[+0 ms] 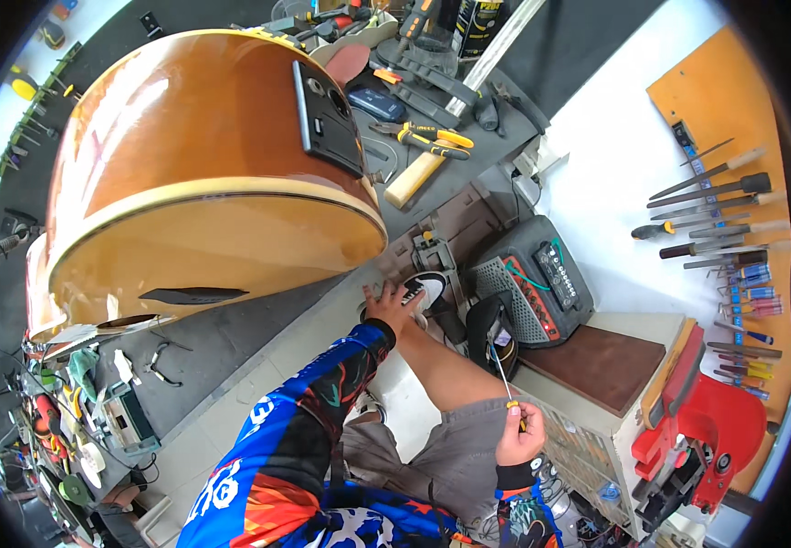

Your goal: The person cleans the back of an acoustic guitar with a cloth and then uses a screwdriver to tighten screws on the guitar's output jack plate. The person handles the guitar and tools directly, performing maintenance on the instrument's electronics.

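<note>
A glossy brown acoustic guitar stands on its side on the dark workbench. Cream binding runs along its edge, and a black control panel is set in its side. My left hand rests on my lower leg by the sneaker, fingers spread and holding nothing. Near my knee, my right hand is closed around the yellow-and-black handle of a screwdriver. Its long thin shaft points up and away from me. Neither hand touches the guitar.
Pliers and a wooden-handled tool lie right of the guitar. An amplifier stands beside a cabinet. Files and screwdrivers hang on an orange board. A red machine sits at the lower right.
</note>
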A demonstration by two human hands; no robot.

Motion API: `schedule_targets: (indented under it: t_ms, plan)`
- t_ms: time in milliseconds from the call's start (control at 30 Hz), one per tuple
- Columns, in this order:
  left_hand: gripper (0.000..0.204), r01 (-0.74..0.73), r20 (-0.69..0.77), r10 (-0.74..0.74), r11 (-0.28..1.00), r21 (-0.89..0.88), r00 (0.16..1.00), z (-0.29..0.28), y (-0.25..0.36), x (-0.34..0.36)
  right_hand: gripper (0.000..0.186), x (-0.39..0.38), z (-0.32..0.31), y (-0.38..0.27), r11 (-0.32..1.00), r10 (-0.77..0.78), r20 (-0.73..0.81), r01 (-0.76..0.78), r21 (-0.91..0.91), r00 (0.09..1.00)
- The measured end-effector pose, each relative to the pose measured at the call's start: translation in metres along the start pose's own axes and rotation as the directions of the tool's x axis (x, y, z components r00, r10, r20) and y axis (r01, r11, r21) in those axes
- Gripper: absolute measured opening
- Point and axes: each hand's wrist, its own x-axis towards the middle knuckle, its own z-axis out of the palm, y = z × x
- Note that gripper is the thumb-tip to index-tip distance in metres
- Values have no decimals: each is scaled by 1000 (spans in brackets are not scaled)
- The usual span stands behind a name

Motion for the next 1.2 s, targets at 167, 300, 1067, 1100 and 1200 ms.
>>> schedule_targets:
  t_ms: [167, 300, 1067, 1100, 1200]
  plan:
    - [76, 20, -55, -23, 999, -50, 998, -34, -13, -55, 16, 7, 11, -13, 997, -57, -2, 57, 59, 998]
    - [69, 15, -123, -18, 999, -31, 992, -9, -39, -153, 14, 20, 28, -27, 991, -125, 23, 124, 54, 992]
    - [73, 789, 311, -942, -93, -607, 128, 56, -11, -513, 25, 279, 172, -185, 702, -687, 207, 710, -56, 696]
    - [72, 773, 286, -953, -102, -626, 106, 60, -6, -509, 24, 295, 184, -197, 658, -724, 240, 752, -44, 647]
    - [71, 778, 379, -925, -239, -581, -1, 39, 8, -492, 23, 320, 231, -226, 694, -676, 351, 720, 8, 648]
